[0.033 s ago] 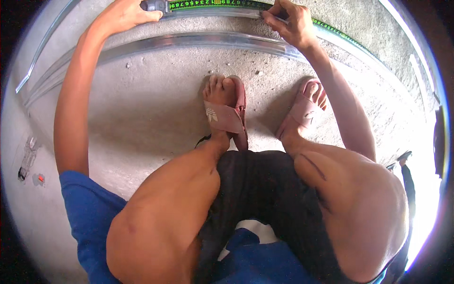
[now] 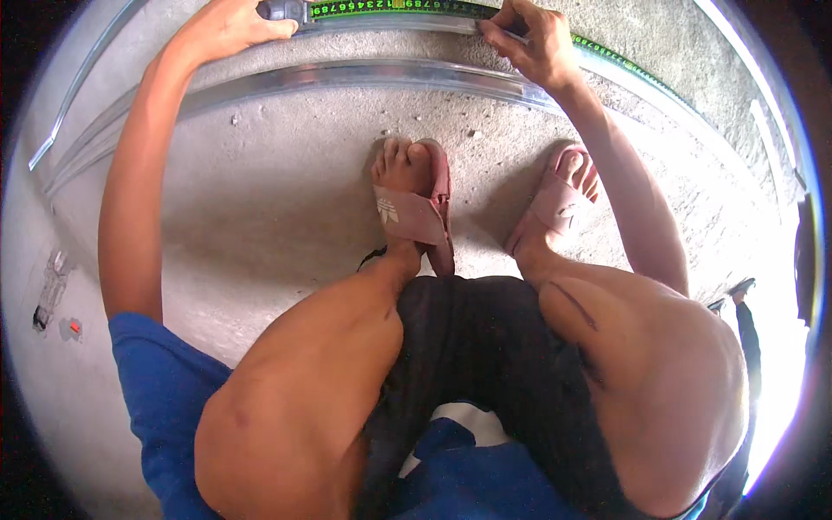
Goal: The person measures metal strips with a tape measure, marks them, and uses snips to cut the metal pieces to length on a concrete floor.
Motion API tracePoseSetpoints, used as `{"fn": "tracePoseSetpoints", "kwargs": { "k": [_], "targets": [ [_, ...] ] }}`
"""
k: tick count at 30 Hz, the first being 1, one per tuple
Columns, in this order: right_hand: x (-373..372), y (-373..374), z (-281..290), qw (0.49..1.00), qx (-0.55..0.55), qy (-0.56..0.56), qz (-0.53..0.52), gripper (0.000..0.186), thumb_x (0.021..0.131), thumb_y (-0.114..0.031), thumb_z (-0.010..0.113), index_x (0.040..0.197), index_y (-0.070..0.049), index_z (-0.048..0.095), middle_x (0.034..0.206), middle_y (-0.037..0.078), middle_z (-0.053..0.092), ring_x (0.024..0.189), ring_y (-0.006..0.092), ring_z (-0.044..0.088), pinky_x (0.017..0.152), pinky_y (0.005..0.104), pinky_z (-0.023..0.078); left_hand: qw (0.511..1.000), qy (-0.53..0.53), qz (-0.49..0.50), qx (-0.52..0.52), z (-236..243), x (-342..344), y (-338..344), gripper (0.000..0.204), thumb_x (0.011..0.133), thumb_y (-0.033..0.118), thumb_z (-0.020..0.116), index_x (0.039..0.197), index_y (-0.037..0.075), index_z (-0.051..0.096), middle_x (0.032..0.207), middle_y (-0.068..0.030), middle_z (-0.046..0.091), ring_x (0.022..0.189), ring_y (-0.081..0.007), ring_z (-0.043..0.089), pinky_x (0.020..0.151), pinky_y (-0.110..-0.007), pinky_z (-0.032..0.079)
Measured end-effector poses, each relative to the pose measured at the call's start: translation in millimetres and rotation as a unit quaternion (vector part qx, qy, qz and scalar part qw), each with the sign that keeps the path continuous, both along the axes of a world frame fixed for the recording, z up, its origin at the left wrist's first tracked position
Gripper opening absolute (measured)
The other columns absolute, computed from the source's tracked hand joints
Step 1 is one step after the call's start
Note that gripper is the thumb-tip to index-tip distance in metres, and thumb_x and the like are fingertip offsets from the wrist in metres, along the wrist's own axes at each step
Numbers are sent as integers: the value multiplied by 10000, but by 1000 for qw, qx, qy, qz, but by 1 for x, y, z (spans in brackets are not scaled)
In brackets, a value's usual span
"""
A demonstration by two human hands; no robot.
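Note:
At the top of the head view, my left hand (image 2: 234, 26) is closed on the dark case of a tape measure (image 2: 284, 12). Its green-and-black blade (image 2: 394, 9) lies extended to the right along a straight metal strip (image 2: 399, 26). My right hand (image 2: 529, 48) is pinched on the blade and strip; what is under its curled fingertips is partly hidden. A second, wider metal channel (image 2: 347, 74) runs parallel, nearer to me, under both forearms.
I squat on a rough concrete floor (image 2: 260, 173), my pink-sandalled feet (image 2: 407, 195) below the strips. A thin strip (image 2: 56, 121) lies at upper left, a small orange bit (image 2: 75, 327) at left. Dark objects (image 2: 741, 295) I cannot make out stand by the bright right edge.

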State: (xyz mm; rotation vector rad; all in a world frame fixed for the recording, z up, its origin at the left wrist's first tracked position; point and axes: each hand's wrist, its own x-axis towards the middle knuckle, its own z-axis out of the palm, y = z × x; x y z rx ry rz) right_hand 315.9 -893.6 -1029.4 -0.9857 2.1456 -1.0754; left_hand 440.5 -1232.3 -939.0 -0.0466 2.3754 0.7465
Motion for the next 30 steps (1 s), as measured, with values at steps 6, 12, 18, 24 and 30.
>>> {"fn": "tracePoseSetpoints", "kwargs": {
  "k": [6,12,18,24,30],
  "targets": [
    [4,-4,-1,999,-3,-41,-25,242,890,-138,713,792,10,549,664,111,676,572,122,615,538,325,509,998,-54,-2,29,-6,-6,-7,447,724,160,724,1147,18,714,928,-170,736,794,-239,678,756,-364,533],
    [4,-5,-2,1000,7,-24,-10,254,884,-154,702,780,-3,526,655,119,652,551,143,591,529,335,492,999,-49,16,-4,-4,-6,-1,435,726,155,715,1137,16,722,893,-150,734,743,-219,659,714,-349,528],
    [-15,-2,-8,996,1,46,76,279,852,-193,724,783,-18,519,632,120,595,539,177,544,521,357,457,999,-46,18,2,-3,-9,-2,440,720,150,713,1137,10,719,895,-149,736,755,-212,661,721,-347,528],
    [-10,-7,-14,996,-21,-2,88,294,846,-210,736,786,-20,519,638,109,596,547,180,545,522,352,450,998,-42,28,23,-5,-1,-2,430,725,150,713,1126,-6,717,893,-146,736,755,-209,660,719,-343,527],
    [-8,-4,-8,999,-1,-35,28,337,859,-261,736,778,-25,508,620,88,546,538,167,482,514,359,430,999,-28,14,40,2,-8,1,429,731,156,718,1127,-8,715,901,-158,735,764,-210,663,731,-348,530]
  ]
}}
